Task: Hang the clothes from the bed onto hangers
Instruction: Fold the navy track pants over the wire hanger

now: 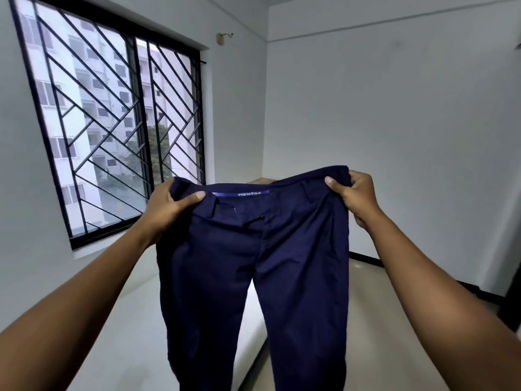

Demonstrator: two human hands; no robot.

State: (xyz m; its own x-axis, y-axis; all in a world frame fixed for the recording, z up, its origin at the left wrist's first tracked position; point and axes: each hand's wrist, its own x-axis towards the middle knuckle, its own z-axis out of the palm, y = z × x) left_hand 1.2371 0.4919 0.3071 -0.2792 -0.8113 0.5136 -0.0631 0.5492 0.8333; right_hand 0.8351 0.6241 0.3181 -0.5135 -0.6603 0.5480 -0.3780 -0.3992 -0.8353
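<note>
Head view: left hand (169,206) and right hand (355,193) clutching trousers (253,263), hems cropped.

Trousers (253,263) up btwn hands, bed (135,320) below, window (112,122) behind-left.

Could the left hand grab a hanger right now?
Probably not. The left hand and right hand both grip the trousers at the waistband, and no hanger shows in view.
</note>
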